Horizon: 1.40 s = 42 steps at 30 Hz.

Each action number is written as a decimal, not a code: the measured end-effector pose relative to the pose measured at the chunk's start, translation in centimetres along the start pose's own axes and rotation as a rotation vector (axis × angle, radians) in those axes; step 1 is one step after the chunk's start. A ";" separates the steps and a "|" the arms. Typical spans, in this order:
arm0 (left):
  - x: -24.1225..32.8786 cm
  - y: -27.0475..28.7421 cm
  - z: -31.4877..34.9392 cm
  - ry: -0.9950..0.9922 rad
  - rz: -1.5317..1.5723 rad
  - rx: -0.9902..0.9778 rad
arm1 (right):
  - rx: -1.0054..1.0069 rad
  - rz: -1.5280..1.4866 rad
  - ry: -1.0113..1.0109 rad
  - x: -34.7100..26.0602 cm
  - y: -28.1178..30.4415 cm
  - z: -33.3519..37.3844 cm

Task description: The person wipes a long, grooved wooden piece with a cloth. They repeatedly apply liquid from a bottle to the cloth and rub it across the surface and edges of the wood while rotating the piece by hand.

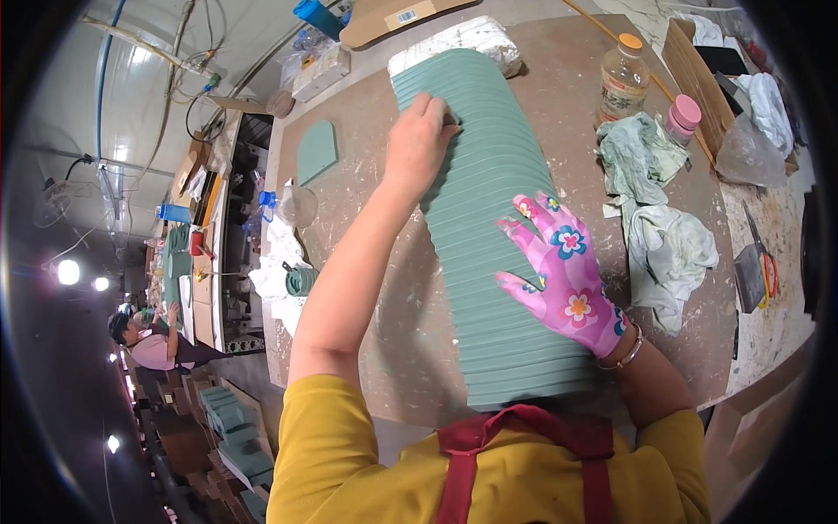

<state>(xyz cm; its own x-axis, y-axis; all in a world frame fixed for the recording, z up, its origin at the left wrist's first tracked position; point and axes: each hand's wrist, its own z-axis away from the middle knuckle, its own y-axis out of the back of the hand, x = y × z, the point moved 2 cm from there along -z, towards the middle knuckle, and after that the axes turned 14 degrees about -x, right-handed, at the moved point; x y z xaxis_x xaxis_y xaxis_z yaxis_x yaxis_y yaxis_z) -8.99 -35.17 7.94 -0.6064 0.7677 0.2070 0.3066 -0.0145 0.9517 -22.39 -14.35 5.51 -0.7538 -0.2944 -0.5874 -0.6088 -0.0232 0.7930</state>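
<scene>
A long row of thin green slabs with rounded ends (489, 288), packed face to face, runs from close to my body toward the far side of the table. My left hand (417, 140), bare, is at the row's far left edge with its fingers curled closed; what they grip, if anything, is hidden. In a pink flowered glove, my right hand (563, 271) rests on the right side of the row, nearer to me, fingers spread. One loose green arch-shaped slab (317, 152) lies flat to the left. A white wrapped block (463, 39) stands against the row's far end.
On the right are crumpled cloths (659, 236), a bottle with an orange cap (623, 79), a pink-lidded jar (683, 118) and scissors (768, 271). A clear plastic bottle (292, 207) lies at left. Another person (157, 342) works at a bench far left.
</scene>
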 end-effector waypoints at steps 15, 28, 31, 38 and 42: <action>-0.6 0.6 -0.9 -0.016 -0.078 -0.070 | 0.040 0.008 0.001 0.3 -0.2 0.3; -0.2 2.5 -0.9 -0.052 0.025 -0.045 | 0.030 -0.044 0.018 0.3 0.2 0.0; -0.3 2.0 2.3 0.015 0.015 -0.143 | 0.035 -0.034 0.021 0.2 0.2 0.1; 2.9 -1.4 -0.9 -0.109 -0.016 -0.022 | 0.075 -0.020 0.063 0.0 -0.2 0.1; 6.6 -4.7 -3.3 -0.246 -0.027 -0.052 | 0.080 0.027 0.049 -0.1 -0.7 -0.1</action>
<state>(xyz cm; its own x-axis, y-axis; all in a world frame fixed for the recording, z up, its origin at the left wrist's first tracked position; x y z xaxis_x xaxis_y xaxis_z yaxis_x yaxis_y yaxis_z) -16.83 -32.14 5.56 -0.4148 0.9012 0.1255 0.2501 -0.0197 0.9680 -21.88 -14.36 5.06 -0.7588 -0.3400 -0.5555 -0.6075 0.0617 0.7919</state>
